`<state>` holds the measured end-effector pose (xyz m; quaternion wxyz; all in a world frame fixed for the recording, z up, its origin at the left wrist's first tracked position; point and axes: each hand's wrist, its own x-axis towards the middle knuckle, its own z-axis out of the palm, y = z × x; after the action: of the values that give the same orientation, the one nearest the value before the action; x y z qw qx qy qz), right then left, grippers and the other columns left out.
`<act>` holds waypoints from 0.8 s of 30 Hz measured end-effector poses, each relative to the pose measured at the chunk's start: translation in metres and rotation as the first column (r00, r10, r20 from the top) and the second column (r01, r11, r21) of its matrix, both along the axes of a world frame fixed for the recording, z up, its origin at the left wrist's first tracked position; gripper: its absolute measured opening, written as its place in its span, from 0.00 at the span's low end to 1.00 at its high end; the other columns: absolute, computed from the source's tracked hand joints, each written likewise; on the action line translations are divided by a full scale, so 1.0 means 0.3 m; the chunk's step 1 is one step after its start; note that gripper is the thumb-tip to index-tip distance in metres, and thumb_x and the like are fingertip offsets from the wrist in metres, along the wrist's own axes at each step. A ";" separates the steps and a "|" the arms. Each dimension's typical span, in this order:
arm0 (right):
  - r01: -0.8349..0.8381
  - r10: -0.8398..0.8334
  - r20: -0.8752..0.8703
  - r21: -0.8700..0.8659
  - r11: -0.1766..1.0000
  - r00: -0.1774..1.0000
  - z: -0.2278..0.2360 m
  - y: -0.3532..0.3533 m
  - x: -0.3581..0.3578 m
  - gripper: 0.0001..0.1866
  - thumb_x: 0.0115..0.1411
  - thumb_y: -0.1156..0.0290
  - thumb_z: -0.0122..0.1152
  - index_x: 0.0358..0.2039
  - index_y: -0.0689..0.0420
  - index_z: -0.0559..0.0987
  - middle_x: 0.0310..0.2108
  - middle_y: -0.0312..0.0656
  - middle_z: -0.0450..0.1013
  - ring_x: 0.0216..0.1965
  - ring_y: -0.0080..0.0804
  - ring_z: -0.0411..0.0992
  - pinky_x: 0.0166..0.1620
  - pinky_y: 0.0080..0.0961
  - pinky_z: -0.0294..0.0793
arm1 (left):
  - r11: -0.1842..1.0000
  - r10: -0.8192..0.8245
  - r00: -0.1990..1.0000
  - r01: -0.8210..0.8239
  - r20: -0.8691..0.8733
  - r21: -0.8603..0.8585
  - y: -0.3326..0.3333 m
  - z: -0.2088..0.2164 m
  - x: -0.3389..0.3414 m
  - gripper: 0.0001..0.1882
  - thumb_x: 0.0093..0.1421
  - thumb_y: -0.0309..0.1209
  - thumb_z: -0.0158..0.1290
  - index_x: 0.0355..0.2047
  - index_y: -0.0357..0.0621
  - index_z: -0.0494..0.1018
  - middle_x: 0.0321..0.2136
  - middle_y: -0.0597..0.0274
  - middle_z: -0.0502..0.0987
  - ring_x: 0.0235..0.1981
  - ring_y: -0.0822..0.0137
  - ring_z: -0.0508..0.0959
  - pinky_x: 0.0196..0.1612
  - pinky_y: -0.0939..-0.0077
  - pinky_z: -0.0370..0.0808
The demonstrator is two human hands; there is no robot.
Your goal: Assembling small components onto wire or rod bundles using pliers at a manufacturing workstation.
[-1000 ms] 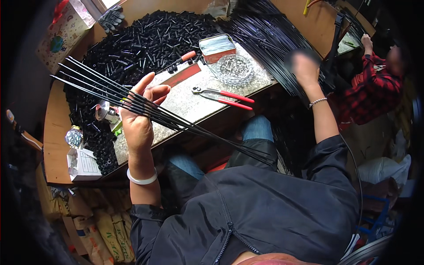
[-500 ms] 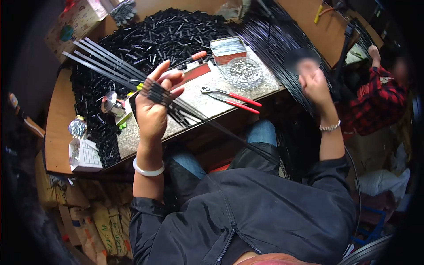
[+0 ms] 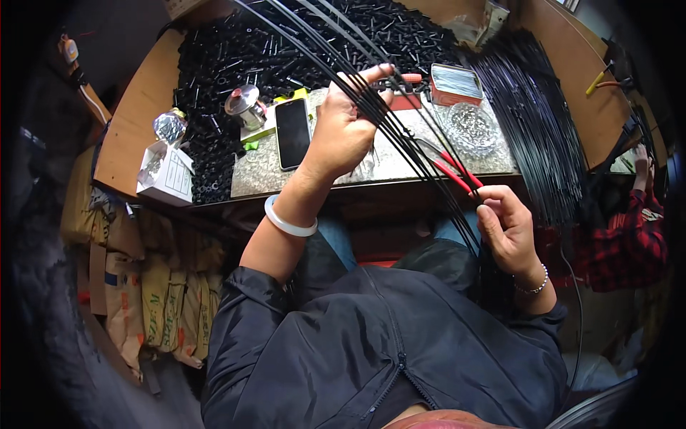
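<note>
My left hand (image 3: 343, 129) is raised over the stone slab (image 3: 264, 175) and grips a bundle of long thin black rods (image 3: 400, 136) that runs from the top of the picture down toward my lap. My right hand (image 3: 509, 230) sits lower, at the table's front edge, with its fingers curled around the lower end of the same rods. Red-handled pliers (image 3: 450, 168) lie on the slab just under the rods. A white bangle is on my left wrist and a bead bracelet on my right.
A black phone (image 3: 292, 132), a metal cup (image 3: 244, 106), a glass dish (image 3: 469, 125) and a small tin (image 3: 457, 80) sit on the table amid a heap of short black tubes (image 3: 214, 64). More black rods (image 3: 536, 129) lie at right. A person in red plaid (image 3: 629, 236) sits beyond.
My left hand has swung the rod bundle from lying leftward to pointing up and away. My right hand came down from the rod pile to the bundle's lower end near my lap.
</note>
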<state>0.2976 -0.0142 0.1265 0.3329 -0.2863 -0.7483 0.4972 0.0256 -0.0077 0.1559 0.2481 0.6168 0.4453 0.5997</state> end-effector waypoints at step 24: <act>-0.262 0.250 -0.083 -0.409 0.874 0.965 0.051 -0.019 0.022 0.18 0.68 0.60 0.41 0.38 0.65 0.70 0.12 0.29 0.59 0.12 0.12 0.51 0.17 0.12 0.51 | 0.990 -0.031 0.991 0.011 -0.134 -0.142 -0.061 -0.274 0.055 0.13 0.58 0.22 0.48 0.43 0.36 0.73 0.31 0.51 0.79 0.35 0.64 0.81 0.40 0.73 0.74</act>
<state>0.3041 -0.0200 0.1417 0.2058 -0.2424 -0.6517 0.6886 0.0420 -0.0259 0.0739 0.2666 0.6417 0.4959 0.5208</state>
